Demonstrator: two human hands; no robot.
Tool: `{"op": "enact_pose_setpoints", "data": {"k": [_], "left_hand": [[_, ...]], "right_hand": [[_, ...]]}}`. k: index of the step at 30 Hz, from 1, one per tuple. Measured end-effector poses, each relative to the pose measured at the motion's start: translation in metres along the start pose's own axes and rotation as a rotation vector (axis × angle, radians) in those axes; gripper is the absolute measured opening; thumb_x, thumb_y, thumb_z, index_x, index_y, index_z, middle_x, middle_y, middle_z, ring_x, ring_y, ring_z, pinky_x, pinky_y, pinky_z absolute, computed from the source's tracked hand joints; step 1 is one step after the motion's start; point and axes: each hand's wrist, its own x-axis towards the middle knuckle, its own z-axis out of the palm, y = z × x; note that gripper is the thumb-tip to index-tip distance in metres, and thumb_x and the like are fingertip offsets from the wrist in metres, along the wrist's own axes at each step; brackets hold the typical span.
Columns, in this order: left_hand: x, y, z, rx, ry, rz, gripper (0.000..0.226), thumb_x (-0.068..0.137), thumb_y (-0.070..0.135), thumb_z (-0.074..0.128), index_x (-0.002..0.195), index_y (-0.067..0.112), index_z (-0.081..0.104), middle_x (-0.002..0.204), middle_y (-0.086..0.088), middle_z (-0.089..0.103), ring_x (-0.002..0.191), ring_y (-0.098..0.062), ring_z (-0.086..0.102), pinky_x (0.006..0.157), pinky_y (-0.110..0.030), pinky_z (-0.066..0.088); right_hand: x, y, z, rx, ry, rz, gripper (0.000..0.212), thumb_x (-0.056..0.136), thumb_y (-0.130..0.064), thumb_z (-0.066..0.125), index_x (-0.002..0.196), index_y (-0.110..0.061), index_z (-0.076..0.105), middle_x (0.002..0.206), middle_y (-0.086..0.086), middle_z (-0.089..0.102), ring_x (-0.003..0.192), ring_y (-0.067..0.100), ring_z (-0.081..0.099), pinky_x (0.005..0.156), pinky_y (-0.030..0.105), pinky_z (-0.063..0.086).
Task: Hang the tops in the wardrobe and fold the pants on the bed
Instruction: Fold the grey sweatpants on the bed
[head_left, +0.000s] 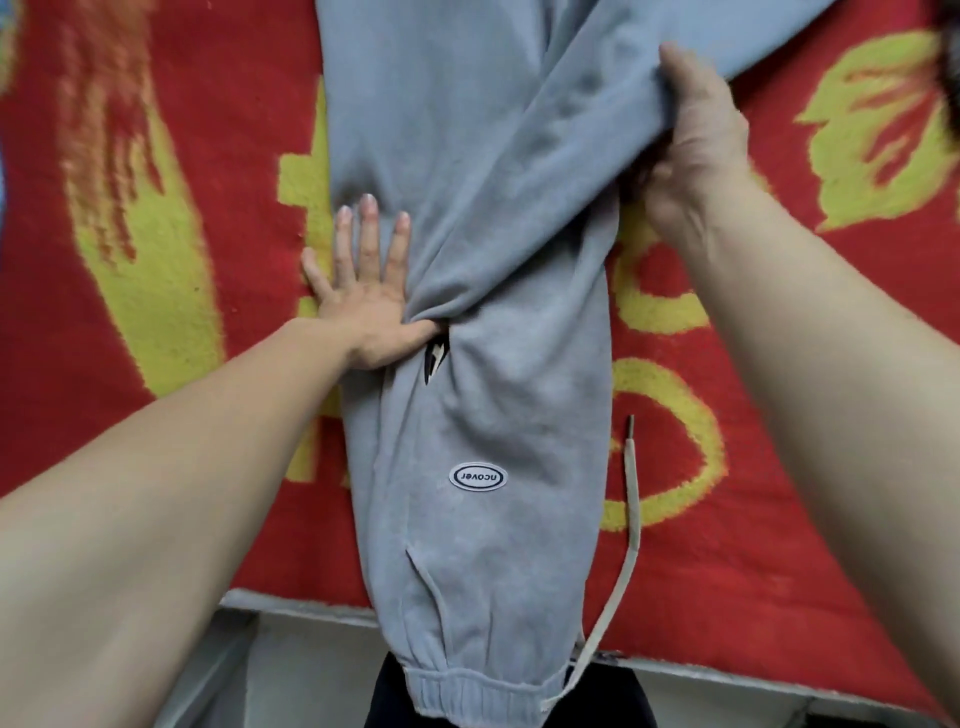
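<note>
Grey pants (511, 395), pinned beyond the logo patch (478, 475) by the flat left hand (363, 296), could be skewed by the leg-gripping right hand (696, 140).

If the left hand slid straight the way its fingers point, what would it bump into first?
Probably just more of the grey fleece sweatpants: the left hand lies flat on their edge, fingers pointing along that leg.

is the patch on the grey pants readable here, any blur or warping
Head view: the oval patch on the grey pants is sharp, its lettering legible though upside down; wide-angle stretch swells both forearms toward the lower corners of the head view; its light is soft and even, no glare, only a blurred dark smudge top right.
</note>
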Motion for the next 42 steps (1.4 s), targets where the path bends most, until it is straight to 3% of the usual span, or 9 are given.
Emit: {"op": "enact_pose_setpoints", "data": {"k": [4, 10, 16, 22, 27, 30, 34, 38, 42], "left_hand": [[0.004, -0.005, 0.0, -0.016, -0.047, 0.04, 0.114, 0.069, 0.077, 0.036, 0.138, 0.033, -0.043, 0.143, -0.002, -0.052, 0.139, -0.033, -0.039, 0.105, -0.072, -0.013], [0.004, -0.008, -0.001, -0.056, -0.042, 0.062, 0.102, 0.077, 0.078, 0.03, 0.126, 0.041, -0.052, 0.128, 0.006, -0.065, 0.131, -0.027, -0.051, 0.105, -0.071, -0.015], [0.004, -0.013, -0.002, -0.148, -0.055, 0.124, 0.09, 0.081, 0.08, 0.012, 0.145, 0.036, -0.034, 0.13, 0.01, -0.063, 0.126, -0.02, -0.055, 0.105, -0.067, -0.021], [-0.027, -0.045, 0.004, -0.393, 0.301, 0.257, 0.076, 0.088, 0.042, 0.033, 0.156, 0.013, 0.013, 0.165, -0.011, 0.0, 0.151, -0.024, 0.002, 0.119, -0.053, 0.004], [-0.04, -0.074, 0.015, -0.394, 0.407, 0.206, 0.077, 0.095, 0.052, 0.046, 0.154, 0.008, 0.022, 0.159, -0.017, 0.019, 0.147, -0.03, 0.018, 0.12, -0.042, 0.014], [-0.027, -0.079, 0.0, -0.356, 0.461, 0.191, 0.071, 0.098, 0.053, 0.032, 0.154, 0.01, 0.022, 0.16, -0.016, 0.017, 0.15, -0.029, 0.013, 0.121, -0.046, 0.008], [0.028, -0.094, -0.044, -0.277, 0.479, 0.046, 0.068, 0.101, 0.042, 0.032, 0.158, 0.017, 0.003, 0.164, -0.012, -0.006, 0.152, -0.028, -0.007, 0.121, -0.052, -0.002], [0.107, -0.103, -0.1, -0.209, 0.361, -0.07, 0.075, 0.097, 0.06, 0.029, 0.155, 0.032, -0.009, 0.162, -0.012, -0.021, 0.149, -0.032, -0.018, 0.114, -0.065, -0.006], [0.138, -0.098, -0.106, -0.141, 0.265, -0.154, 0.086, 0.088, 0.074, 0.024, 0.15, 0.037, -0.022, 0.158, -0.012, -0.031, 0.146, -0.034, -0.026, 0.109, -0.07, -0.009]], "right_hand": [[0.013, -0.014, 0.026, -0.036, -0.021, -0.107, 0.035, 0.086, -0.011, 0.068, 0.117, 0.005, 0.06, 0.109, 0.024, 0.071, 0.1, 0.036, 0.07, 0.087, 0.054, 0.057], [0.013, -0.022, 0.063, -0.479, -0.018, -0.331, 0.022, 0.086, -0.022, 0.063, 0.107, -0.017, 0.057, 0.101, -0.003, 0.07, 0.095, 0.009, 0.066, 0.088, 0.026, 0.054], [0.012, -0.02, 0.087, -0.685, 0.033, -0.392, 0.035, 0.085, -0.026, 0.063, 0.114, -0.011, 0.05, 0.111, -0.004, 0.062, 0.101, 0.006, 0.058, 0.089, 0.016, 0.046], [-0.008, -0.004, 0.148, -0.8, 0.003, -0.705, 0.034, 0.084, -0.02, 0.061, 0.114, -0.006, 0.052, 0.107, 0.001, 0.058, 0.101, 0.012, 0.055, 0.091, 0.015, 0.042], [-0.013, 0.042, 0.184, -1.266, -0.46, -0.444, 0.051, 0.092, -0.027, 0.055, 0.138, -0.009, 0.047, 0.135, 0.011, 0.048, 0.121, 0.017, 0.05, 0.104, 0.025, 0.04], [-0.013, 0.056, 0.178, -1.258, -0.315, -0.454, 0.057, 0.09, -0.01, 0.043, 0.147, -0.004, 0.039, 0.14, 0.015, 0.041, 0.131, 0.023, 0.044, 0.111, 0.025, 0.031], [-0.007, 0.062, 0.168, -1.372, -0.211, -0.531, 0.061, 0.096, -0.015, 0.038, 0.155, -0.007, 0.024, 0.154, 0.01, 0.031, 0.143, 0.023, 0.028, 0.119, 0.028, 0.015], [0.0, 0.065, 0.167, -1.537, -0.113, -0.658, 0.065, 0.099, -0.02, 0.037, 0.157, -0.007, 0.013, 0.163, 0.012, 0.012, 0.149, 0.033, 0.011, 0.12, 0.041, 0.01], [0.015, 0.058, 0.177, -1.293, 0.092, -0.576, 0.067, 0.1, -0.041, 0.047, 0.151, -0.004, 0.026, 0.157, 0.018, 0.025, 0.143, 0.035, 0.025, 0.116, 0.04, 0.019]]}}
